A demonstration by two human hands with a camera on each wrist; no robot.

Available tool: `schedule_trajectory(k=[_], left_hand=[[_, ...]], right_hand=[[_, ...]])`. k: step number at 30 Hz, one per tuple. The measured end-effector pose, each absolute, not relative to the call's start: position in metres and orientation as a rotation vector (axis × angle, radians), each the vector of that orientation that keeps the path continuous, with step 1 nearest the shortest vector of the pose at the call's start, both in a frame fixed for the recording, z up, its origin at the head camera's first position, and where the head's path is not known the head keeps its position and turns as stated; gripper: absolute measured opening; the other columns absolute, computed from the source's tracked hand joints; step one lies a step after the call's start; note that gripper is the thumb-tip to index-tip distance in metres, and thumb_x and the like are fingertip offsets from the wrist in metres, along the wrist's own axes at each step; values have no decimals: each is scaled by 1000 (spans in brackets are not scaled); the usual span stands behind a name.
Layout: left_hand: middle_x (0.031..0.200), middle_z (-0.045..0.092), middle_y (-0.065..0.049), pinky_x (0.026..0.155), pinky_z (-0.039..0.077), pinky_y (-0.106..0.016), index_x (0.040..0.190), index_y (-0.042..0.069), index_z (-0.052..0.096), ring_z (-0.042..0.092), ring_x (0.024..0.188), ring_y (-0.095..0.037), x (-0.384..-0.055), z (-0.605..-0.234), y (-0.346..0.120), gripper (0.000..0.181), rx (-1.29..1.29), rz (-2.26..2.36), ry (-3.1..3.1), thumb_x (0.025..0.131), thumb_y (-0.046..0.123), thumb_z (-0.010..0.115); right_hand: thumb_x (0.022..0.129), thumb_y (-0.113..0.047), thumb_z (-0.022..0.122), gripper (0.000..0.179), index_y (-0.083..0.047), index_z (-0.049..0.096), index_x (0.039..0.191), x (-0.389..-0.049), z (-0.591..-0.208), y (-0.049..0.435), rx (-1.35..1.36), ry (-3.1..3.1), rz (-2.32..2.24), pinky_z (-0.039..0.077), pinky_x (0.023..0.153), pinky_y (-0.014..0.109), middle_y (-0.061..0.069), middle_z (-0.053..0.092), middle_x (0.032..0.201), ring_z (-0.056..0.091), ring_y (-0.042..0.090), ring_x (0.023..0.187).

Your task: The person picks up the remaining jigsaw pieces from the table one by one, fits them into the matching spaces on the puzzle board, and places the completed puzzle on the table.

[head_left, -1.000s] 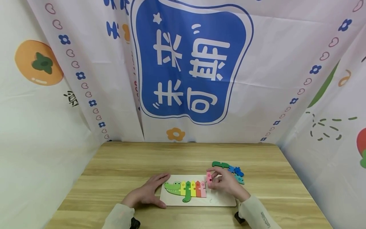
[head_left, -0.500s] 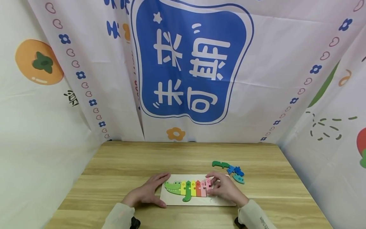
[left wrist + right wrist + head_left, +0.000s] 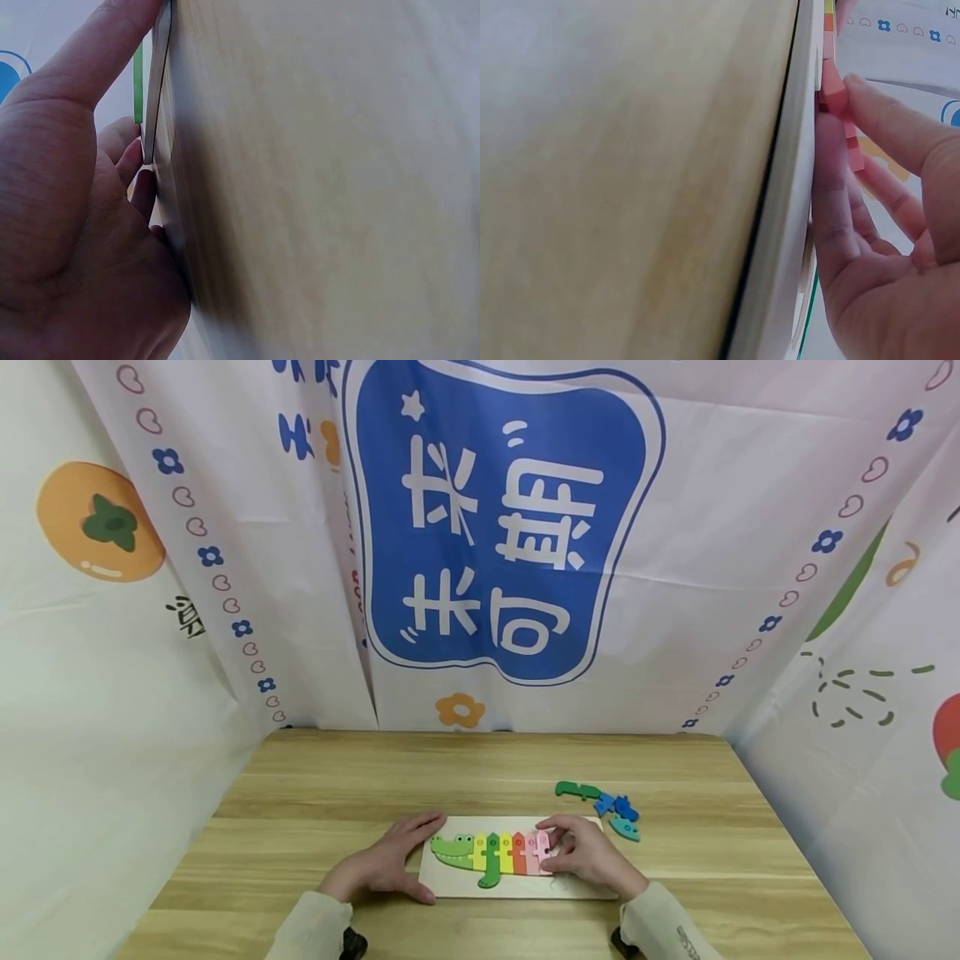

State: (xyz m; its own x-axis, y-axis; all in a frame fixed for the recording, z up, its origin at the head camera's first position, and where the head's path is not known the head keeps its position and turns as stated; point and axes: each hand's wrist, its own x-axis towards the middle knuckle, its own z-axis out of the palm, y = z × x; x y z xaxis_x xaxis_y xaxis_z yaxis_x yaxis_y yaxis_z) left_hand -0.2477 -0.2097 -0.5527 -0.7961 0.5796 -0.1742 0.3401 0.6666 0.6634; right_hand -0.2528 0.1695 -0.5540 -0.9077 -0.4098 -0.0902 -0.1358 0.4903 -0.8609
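Note:
A pale wooden puzzle board (image 3: 450,887) lies on the table with a crocodile partly laid out on it: green head (image 3: 453,853) at left, then yellow, green, red and pink numbered pieces, and a green leg (image 3: 490,872) below. My right hand (image 3: 585,853) pinches the rightmost pink puzzle piece (image 3: 543,842), which lines up against its pink neighbour. In the right wrist view, thumb and fingers are on that pink piece (image 3: 834,86), close over the board. My left hand (image 3: 390,860) rests along the board's left end, thumb and fingers spread at its two corners.
Behind my right hand lie loose puzzle pieces: a dark green one (image 3: 577,790), blue ones (image 3: 625,808) and a teal one (image 3: 625,827). The wooden table (image 3: 360,777) ends at a printed cloth backdrop (image 3: 705,610), with cloth at both sides too.
My right hand has brought the pink piece down and left, from above the board to beside the other pink piece. My left hand has stayed in place.

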Motion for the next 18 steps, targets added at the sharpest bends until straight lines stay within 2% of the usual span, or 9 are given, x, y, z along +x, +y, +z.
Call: schedule_trajectory(k=[18], left_hand=[[173, 19, -11, 118, 22, -73, 166, 16, 26, 15, 156, -46, -249, -556, -210, 116, 713, 899, 2513, 76, 47, 92]], right_hand=[[80, -14, 90, 54, -3, 71, 129, -254, -555, 168, -426, 2504, -1307, 48, 62, 23, 3, 65, 101, 56, 17, 78]])
